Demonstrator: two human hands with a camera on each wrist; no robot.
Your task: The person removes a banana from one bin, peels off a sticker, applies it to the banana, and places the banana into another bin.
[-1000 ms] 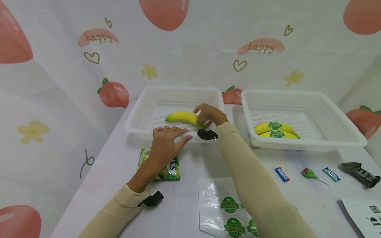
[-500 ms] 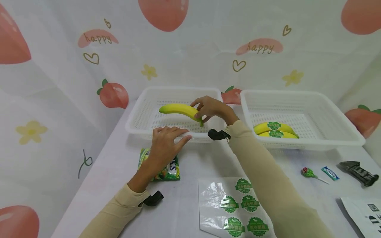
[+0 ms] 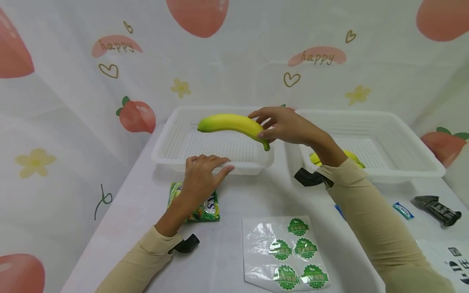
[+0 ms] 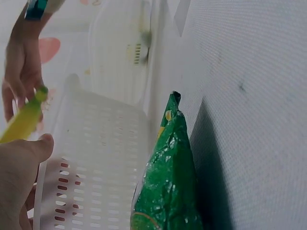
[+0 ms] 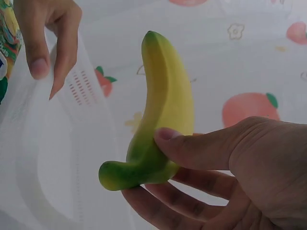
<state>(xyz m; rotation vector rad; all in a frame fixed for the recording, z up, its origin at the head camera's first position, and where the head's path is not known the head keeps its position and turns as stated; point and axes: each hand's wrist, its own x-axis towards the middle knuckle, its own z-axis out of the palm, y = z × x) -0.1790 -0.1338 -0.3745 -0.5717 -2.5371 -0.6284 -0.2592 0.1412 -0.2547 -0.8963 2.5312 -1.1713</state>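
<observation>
My right hand (image 3: pixel 289 125) holds a yellow banana (image 3: pixel 230 123) by its stem end, above the left white plastic basket (image 3: pixel 170 162). In the right wrist view, the thumb presses one side of the banana (image 5: pixel 168 91) and the fingers lie behind it. The green tip points left in the head view. My left hand (image 3: pixel 202 179) grips the front rim of the left basket, thumb on one side and fingers on the other; the left wrist view shows fingers through the holes. Under that forearm lies a green snack packet (image 3: pixel 211 208), partly hidden.
The right white basket (image 3: pixel 414 173) holds bananas (image 3: pixel 353 158), partly covered by my right arm. A sheet of green round stickers (image 3: pixel 256 248) lies in front. At the right are small wrapped candies (image 3: pixel 403 211), a black-wrapped bar (image 3: pixel 437 209) and a white printed bag (image 3: pixel 445 260).
My right hand has lifted the banana out of the left basket and moved up and to the right. The left hand stays on the rim.
</observation>
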